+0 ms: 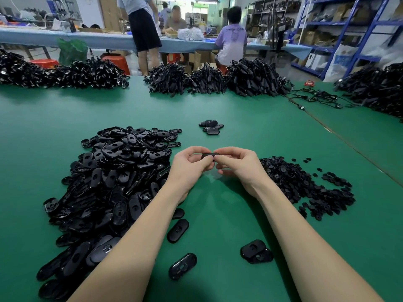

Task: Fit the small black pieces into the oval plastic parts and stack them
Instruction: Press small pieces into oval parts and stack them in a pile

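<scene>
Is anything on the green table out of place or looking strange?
Nothing looks damaged. A few oval parts lie loose near the forearms, apart from the big pile, and some small pieces are scattered beyond their heap.

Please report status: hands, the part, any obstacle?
Left hand and right hand both pinching one oval part above the mat. Finished few lie beyond. Nothing in the way.

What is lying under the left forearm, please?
The left forearm covers the near edge of the oval parts pile on the green mat. What lies directly beneath is hidden.
</scene>
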Demonstrator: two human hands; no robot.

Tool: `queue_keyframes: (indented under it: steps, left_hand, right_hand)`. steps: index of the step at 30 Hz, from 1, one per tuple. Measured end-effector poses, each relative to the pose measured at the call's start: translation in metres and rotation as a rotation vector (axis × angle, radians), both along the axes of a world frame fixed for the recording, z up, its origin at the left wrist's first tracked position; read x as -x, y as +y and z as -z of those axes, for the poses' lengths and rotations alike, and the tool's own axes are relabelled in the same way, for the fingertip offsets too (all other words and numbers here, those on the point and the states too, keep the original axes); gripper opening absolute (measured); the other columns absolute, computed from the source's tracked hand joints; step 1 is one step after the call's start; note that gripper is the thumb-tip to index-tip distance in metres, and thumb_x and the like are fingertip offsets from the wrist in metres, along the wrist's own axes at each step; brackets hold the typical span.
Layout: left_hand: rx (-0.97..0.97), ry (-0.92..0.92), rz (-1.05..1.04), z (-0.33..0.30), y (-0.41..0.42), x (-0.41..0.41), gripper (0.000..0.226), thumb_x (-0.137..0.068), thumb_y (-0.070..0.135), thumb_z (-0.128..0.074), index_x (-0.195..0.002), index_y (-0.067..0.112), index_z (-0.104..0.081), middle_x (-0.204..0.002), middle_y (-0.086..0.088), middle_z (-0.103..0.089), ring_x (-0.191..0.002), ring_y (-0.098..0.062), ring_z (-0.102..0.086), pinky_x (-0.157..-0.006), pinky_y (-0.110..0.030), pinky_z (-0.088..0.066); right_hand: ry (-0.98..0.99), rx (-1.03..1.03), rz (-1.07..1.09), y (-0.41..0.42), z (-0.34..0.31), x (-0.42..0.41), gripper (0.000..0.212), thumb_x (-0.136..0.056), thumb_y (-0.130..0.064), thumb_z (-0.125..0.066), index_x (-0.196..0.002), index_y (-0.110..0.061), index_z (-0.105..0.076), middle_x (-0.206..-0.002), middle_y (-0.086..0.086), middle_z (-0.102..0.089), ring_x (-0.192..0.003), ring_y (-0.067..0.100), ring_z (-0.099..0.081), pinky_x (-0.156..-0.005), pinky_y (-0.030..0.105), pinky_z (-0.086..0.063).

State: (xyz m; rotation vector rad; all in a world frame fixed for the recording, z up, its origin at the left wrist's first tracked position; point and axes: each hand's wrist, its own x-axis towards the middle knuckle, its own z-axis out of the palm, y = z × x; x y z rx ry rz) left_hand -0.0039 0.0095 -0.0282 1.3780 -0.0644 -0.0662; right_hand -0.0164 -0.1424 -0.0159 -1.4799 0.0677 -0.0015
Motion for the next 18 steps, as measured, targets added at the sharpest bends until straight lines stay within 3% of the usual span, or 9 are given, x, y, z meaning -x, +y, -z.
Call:
queue_keyframes:
  steps: [11, 18]
  left_hand:
    - [-0.002, 0.014, 0.011, 0.0019, 0.0007, 0.0009, 0.014, -0.087, -0.003, -0.070, -0.090, 0.011, -0.072, -0.084, -0.009, -0.077, -0.074, -0.015, -0.072, -0.074, -0.021, -0.057]
    - [-0.040, -0.004, 0.000, 0.0023, -0.0004, 0.0020, 0.015, -0.087, -0.005, -0.068, -0.089, 0.010, -0.071, -0.080, -0.007, -0.077, -0.071, -0.013, -0.072, -0.074, -0.020, -0.058]
  right_hand:
    - [-0.021, -0.041, 0.032, -0.0003, 0.0022, 0.0015, 0.011, -0.085, 0.006, -0.075, -0.086, -0.004, -0.072, -0.069, 0.006, -0.074, -0.061, 0.013, -0.069, -0.068, 0.025, -0.061]
    - [-0.022, -0.044, 0.040, -0.0007, 0.0035, 0.0018, 0.012, -0.084, 0.008, -0.075, -0.083, -0.003, -0.071, -0.069, 0.007, -0.074, -0.061, 0.016, -0.070, -0.064, 0.023, -0.059]
